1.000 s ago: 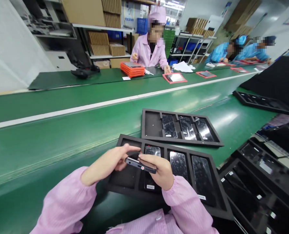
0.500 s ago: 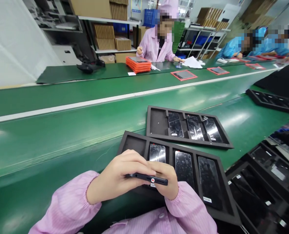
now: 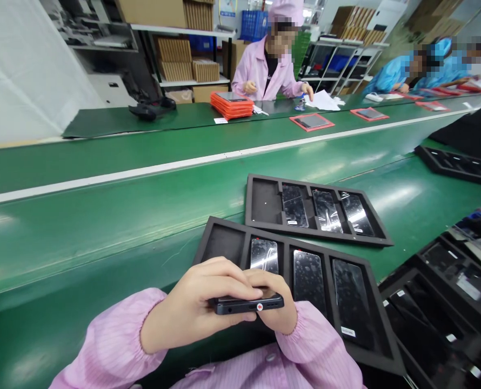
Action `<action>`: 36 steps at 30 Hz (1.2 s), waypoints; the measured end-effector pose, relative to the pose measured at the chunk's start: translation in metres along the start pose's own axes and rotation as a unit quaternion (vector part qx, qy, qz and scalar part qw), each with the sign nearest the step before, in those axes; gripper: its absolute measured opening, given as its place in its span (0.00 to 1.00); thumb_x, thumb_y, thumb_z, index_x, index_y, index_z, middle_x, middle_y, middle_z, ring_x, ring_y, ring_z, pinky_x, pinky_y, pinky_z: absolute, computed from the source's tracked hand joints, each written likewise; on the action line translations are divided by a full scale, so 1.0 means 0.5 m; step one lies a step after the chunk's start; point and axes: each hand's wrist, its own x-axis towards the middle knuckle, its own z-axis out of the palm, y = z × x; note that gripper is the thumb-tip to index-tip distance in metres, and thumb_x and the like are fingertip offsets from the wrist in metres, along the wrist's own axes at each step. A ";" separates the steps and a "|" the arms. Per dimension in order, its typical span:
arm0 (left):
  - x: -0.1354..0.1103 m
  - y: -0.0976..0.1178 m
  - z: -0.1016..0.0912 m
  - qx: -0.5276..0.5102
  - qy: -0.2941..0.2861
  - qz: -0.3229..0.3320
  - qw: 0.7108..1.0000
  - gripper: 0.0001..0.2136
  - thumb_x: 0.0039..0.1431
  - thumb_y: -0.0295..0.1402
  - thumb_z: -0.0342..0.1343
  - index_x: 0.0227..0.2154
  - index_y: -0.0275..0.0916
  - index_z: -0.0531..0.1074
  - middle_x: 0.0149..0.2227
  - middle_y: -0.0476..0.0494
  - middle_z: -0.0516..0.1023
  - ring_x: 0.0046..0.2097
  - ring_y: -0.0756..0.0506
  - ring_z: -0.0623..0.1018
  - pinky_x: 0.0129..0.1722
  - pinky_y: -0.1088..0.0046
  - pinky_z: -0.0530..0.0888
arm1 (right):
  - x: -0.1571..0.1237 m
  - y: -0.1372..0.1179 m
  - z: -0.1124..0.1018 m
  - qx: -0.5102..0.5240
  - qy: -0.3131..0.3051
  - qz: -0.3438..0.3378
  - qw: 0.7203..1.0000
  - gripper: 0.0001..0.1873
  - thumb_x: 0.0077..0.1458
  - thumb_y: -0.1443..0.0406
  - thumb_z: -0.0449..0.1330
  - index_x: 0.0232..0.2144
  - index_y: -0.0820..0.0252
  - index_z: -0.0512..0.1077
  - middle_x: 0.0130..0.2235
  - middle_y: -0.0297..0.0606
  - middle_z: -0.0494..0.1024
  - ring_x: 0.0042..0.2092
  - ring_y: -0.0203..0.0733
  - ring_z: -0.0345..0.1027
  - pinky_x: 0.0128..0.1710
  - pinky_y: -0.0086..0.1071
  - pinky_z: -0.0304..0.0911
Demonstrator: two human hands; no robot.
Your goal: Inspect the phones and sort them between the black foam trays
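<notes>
A black smartphone (image 3: 244,307) is held between both hands, its bottom edge facing me with a small round white sticker bearing a red mark. My left hand (image 3: 202,300) wraps the phone's left side, fingers over the top face and thumb beneath. From the right, my right hand (image 3: 279,302) grips the other end, its fingers curled over the far side. Just beyond the hands lies a black foam tray (image 3: 224,246) with phones in its slots, among them a phone (image 3: 308,278) in the middle; its leftmost slot holds none.
A second foam tray (image 3: 264,202) with phones lies behind. More trays of phones (image 3: 439,324) are piled at right. Across the conveyor (image 3: 143,154), a co-worker in pink (image 3: 265,67) sits near stacked orange sleeves (image 3: 231,106). Red-framed phones (image 3: 311,122) rest on the belt.
The phone has tilted, so more of its bottom edge and some of its top face show. Both hands have shifted slightly. Across the belt, the co-worker's hand has moved over the papers.
</notes>
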 end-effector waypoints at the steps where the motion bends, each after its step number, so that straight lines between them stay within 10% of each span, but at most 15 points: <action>1: -0.001 0.001 0.000 -0.001 0.004 -0.002 1.000 0.06 0.58 0.32 0.63 0.39 0.43 0.78 0.34 0.44 0.82 0.34 0.47 0.80 0.32 0.72 0.78 | 0.001 0.000 0.001 0.003 -0.006 -0.001 1.000 0.06 0.63 0.64 0.57 0.38 0.56 0.74 0.39 0.39 0.82 0.40 0.40 0.79 0.39 0.31 0.74; 8: -0.010 0.001 -0.001 -0.011 0.010 -0.019 1.000 0.08 0.56 0.31 0.64 0.39 0.43 0.76 0.34 0.47 0.80 0.35 0.49 0.79 0.35 0.76 0.77 | 0.002 -0.007 -0.005 0.029 -0.028 -0.010 0.999 0.05 0.63 0.64 0.56 0.39 0.58 0.71 0.39 0.42 0.81 0.42 0.40 0.77 0.37 0.30 0.72; 15: -0.008 -0.035 0.046 -0.053 -0.095 0.049 0.993 0.36 0.54 0.47 0.58 0.61 0.39 0.50 0.57 0.26 0.67 0.59 0.30 0.69 0.60 0.40 0.62 | 0.020 0.011 -0.004 0.114 -0.116 0.116 0.980 0.14 0.56 0.53 0.56 0.30 0.57 0.69 0.26 0.33 0.72 0.30 0.41 0.70 0.30 0.34 0.69; 22: -0.018 -0.035 0.070 0.113 0.044 0.071 0.990 0.35 0.42 0.33 0.56 0.57 0.37 0.55 0.46 0.35 0.68 0.52 0.32 0.71 0.56 0.42 0.65 | 0.035 0.002 0.013 -0.090 -0.060 0.024 0.994 0.08 0.58 0.62 0.49 0.39 0.57 0.64 0.40 0.41 0.71 0.44 0.47 0.66 0.46 0.42 0.67; 36: -0.026 -0.034 0.095 0.095 0.124 0.104 0.982 0.35 0.41 0.33 0.57 0.55 0.39 0.53 0.40 0.39 0.64 0.44 0.36 0.71 0.47 0.48 0.70 | 0.042 -0.033 0.024 -0.114 -0.098 -0.021 0.988 0.17 0.67 0.58 0.39 0.42 0.59 0.64 0.38 0.43 0.69 0.43 0.48 0.65 0.45 0.47 0.66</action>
